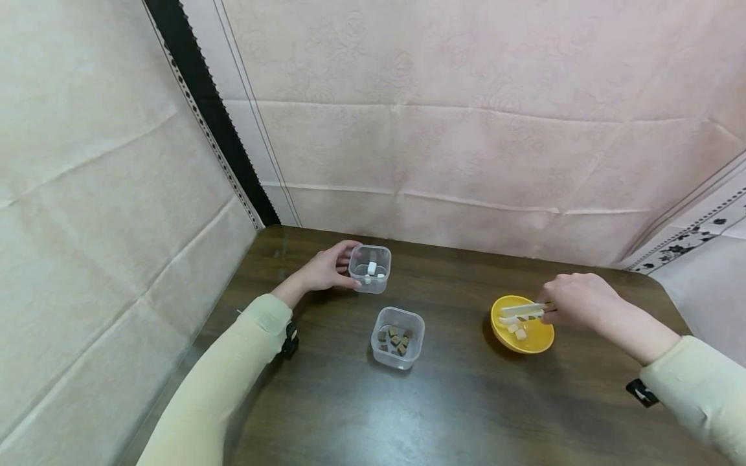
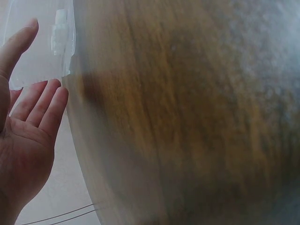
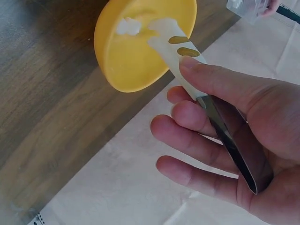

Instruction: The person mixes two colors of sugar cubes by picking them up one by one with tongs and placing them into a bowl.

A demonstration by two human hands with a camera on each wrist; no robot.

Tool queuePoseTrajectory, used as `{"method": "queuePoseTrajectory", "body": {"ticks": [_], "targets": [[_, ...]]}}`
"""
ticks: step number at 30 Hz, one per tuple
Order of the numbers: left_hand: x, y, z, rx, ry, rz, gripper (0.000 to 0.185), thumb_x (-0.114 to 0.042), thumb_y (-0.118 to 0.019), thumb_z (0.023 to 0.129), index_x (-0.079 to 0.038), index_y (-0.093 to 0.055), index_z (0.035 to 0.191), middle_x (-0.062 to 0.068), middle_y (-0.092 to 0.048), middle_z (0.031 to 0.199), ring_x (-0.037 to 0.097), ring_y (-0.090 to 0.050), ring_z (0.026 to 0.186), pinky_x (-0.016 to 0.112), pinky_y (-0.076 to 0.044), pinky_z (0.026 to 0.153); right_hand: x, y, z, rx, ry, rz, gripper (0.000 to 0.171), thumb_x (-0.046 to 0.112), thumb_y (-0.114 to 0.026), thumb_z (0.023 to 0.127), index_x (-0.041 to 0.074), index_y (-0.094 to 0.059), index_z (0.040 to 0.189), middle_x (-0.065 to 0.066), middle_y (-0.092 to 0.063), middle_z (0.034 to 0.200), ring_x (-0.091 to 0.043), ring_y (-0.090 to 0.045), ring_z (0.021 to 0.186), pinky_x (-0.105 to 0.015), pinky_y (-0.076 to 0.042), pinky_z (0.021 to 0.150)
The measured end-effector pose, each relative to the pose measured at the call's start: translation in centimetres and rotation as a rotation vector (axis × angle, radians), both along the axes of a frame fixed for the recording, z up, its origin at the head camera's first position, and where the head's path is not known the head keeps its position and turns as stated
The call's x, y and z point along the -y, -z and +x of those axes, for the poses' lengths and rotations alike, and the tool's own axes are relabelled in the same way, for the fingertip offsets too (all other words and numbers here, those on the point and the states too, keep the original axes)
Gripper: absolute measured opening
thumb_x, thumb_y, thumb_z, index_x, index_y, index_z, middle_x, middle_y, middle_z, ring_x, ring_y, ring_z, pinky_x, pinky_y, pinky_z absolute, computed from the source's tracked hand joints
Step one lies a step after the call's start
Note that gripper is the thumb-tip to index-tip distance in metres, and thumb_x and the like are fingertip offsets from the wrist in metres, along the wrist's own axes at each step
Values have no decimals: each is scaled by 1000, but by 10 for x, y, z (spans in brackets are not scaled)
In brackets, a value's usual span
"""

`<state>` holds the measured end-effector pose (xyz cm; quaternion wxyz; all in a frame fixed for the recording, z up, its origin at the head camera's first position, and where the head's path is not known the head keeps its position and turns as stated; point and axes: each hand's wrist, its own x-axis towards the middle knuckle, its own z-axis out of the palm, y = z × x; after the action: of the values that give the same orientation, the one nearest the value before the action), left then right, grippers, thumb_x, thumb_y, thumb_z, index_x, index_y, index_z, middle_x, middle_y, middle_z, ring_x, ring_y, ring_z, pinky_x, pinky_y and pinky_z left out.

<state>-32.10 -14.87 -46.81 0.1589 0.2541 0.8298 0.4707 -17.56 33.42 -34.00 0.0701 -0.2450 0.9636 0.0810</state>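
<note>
My right hand (image 1: 574, 299) grips a pair of tongs (image 3: 220, 124) with white slotted tips and a metal handle, the thumb pressing on one arm. The tips reach down into a yellow bowl (image 1: 536, 340), which has several white cubes (image 1: 520, 334) in it. At the far left of the table, my left hand (image 1: 327, 267) holds a clear plastic container (image 1: 381, 252) by its left side, thumb at the front and fingers behind. A few white cubes (image 1: 372, 268) lie inside that container.
A second clear container (image 1: 418, 336) with several brown cubes (image 1: 401, 343) stands nearer, between the two hands. All stand on a dark wooden table (image 1: 326, 414). Pale cloth (image 1: 466, 155) hangs along the table's back edge and at both sides.
</note>
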Motion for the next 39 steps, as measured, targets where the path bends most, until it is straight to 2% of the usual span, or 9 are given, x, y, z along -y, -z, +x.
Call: {"method": "queuePoseTrajectory", "body": {"ticks": [3, 8, 11, 15, 23, 31, 39], "targets": [[0, 1, -1, 2, 1, 5, 90, -11, -93, 85, -14, -41, 159, 19, -55, 151, 35, -55, 142, 47, -49, 117, -1, -4, 0, -23, -1, -7, 25, 28, -91, 81, 24, -67, 74, 11, -54, 70, -11, -46, 64, -35, -41, 51], [0, 2, -1, 4, 3, 19, 90, -10, -93, 85, -13, -41, 159, 21, -55, 152, 37, -54, 142, 50, -48, 118, 0, -15, -1, -46, 26, -36, 35, 28, -89, 80, 25, -56, 68, 9, -41, 65, -13, -38, 62, -32, -28, 52], [0, 2, -1, 2, 5, 18, 90, -9, -92, 85, -13, -41, 159, 21, -54, 152, 37, -54, 142, 50, -48, 118, 3, -24, -4, -44, 35, -53, 30, 30, -89, 81, 25, -61, 72, 10, -39, 64, -13, -37, 61, -32, -26, 52], [-1, 2, -1, 1, 0, 6, 90, -9, -92, 85, -14, -40, 159, 19, -55, 152, 35, -55, 142, 47, -49, 118, 11, -36, -11, -59, 10, -57, 27, 33, -90, 83, 25, -65, 77, 11, -41, 62, -12, -40, 60, -32, -30, 49], [1, 3, -2, -1, 0, 5, 91, -8, -92, 85, -14, -40, 159, 19, -55, 152, 35, -55, 142, 46, -49, 117, 49, -56, -28, -99, -54, -93, 30, 34, -90, 84, 26, -63, 74, 12, -47, 63, -13, -45, 59, -37, -38, 48], [0, 2, 0, -1, -6, -10, 90, -8, -91, 86, -15, -40, 160, 18, -55, 151, 33, -55, 142, 45, -50, 117, 97, -61, -48, -116, -115, -120, 24, 32, -91, 83, 26, -69, 77, 12, -50, 64, -13, -46, 61, -35, -38, 51], [0, 1, 2, -3, -8, -13, 89, -8, -90, 87, -15, -39, 160, 18, -55, 152, 34, -55, 142, 45, -49, 117, 134, -59, -69, -117, -168, -148, 19, 28, -90, 84, 23, -72, 79, 10, -54, 65, -15, -50, 62, -40, -44, 52]]}}
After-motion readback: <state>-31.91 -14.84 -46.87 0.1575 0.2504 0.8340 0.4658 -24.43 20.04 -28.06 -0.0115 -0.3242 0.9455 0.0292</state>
